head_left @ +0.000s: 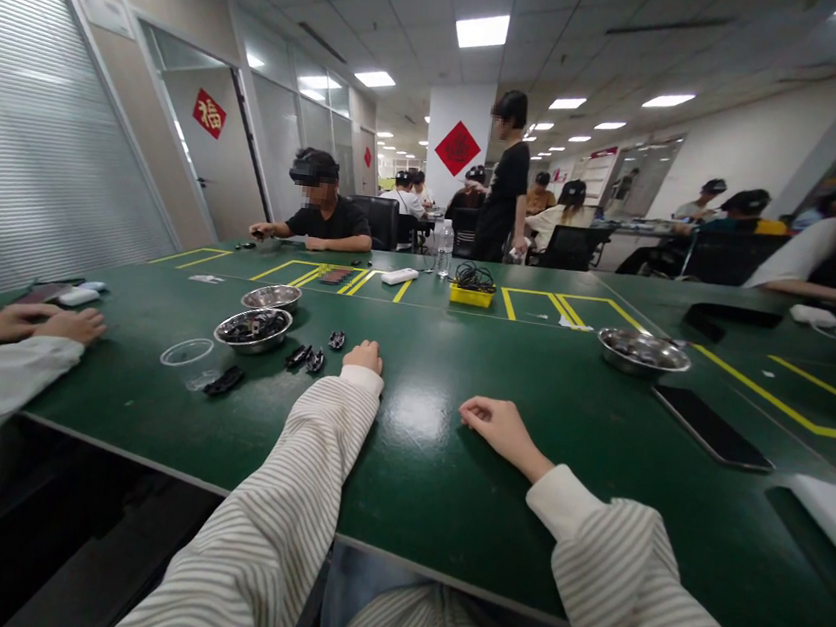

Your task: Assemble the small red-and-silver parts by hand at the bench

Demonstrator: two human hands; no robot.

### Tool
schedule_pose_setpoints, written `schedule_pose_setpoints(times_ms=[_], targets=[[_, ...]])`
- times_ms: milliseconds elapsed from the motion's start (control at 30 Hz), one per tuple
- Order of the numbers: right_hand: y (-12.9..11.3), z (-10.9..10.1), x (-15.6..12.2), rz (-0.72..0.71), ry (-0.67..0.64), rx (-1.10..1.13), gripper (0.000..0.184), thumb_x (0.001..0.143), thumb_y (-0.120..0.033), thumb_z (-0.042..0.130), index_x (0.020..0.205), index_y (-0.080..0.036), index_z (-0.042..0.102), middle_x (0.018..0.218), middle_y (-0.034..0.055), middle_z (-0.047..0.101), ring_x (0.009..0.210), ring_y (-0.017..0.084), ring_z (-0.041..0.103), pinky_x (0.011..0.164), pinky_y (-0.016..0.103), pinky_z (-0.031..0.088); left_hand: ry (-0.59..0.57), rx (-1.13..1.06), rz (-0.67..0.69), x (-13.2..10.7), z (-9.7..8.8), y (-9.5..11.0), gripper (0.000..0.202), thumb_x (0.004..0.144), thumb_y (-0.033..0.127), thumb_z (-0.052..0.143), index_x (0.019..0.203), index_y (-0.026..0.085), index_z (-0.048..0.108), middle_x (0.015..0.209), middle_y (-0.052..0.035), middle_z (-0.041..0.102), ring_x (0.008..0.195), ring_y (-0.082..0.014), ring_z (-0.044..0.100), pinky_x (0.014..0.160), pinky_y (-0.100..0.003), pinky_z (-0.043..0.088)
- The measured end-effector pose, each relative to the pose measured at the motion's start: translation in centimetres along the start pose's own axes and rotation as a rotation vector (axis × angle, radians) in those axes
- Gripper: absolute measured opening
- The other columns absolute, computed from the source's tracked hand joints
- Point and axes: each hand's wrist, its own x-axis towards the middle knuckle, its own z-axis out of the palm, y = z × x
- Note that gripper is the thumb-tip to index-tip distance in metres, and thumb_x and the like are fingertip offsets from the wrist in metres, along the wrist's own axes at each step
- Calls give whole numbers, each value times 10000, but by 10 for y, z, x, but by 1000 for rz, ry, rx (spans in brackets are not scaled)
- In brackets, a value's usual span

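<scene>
My left hand (364, 356) rests on the green table (417, 454), knuckles up and fingers curled under in a loose fist, with nothing visible in it. Small black clips (307, 356) lie just to its left, apart from it. A steel bowl (254, 328) holding more black parts stands beyond them. My right hand (499, 429) lies on its side on the table, fingers loosely curled, holding nothing I can see. Both arms wear striped sleeves.
A second steel bowl (271, 296), a clear lid (186, 352) and a black part (224, 381) sit at left. Another bowl (643, 351) and a black phone (711, 427) lie at right. A neighbour's hands (47, 322) rest at far left. Several people sit beyond.
</scene>
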Motion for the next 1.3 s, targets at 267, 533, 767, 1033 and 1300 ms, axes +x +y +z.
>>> schedule_pose_setpoints(times_ms=[267,533,767,1033,1300], targets=[[4,2,1,20,-8,-26,177,688,-265,490,719,-152,623,627,26,636,579,130,574,561,220,419,-74,6,-27,0,-5,0,189,755,265,433,909,197,519,970,-72,506,895,-214,516,677,-304,410],[2,3,1,11,-24,-25,178,694,-264,484,725,-157,624,638,23,638,583,127,574,560,215,416,60,41,68,-5,-6,2,145,732,237,494,859,181,536,996,-77,491,942,-216,447,750,-332,342],[3,3,0,0,-17,-21,178,694,-262,483,720,-158,625,632,22,637,583,128,574,564,216,416,191,-105,151,-9,-10,4,115,740,249,483,808,182,548,900,-58,544,926,-201,416,750,-309,325],[1,-9,3,57,92,-23,193,698,-265,464,718,-153,621,598,25,633,553,129,578,549,217,420,58,-408,592,-51,0,71,110,708,252,514,764,168,560,740,-16,575,742,-142,472,720,-257,359],[8,-9,5,125,179,-64,182,674,-256,466,675,-165,624,608,26,640,565,141,585,544,219,417,-87,-428,731,-81,4,107,211,646,361,576,752,179,577,735,-18,568,725,-152,480,674,-267,366]])
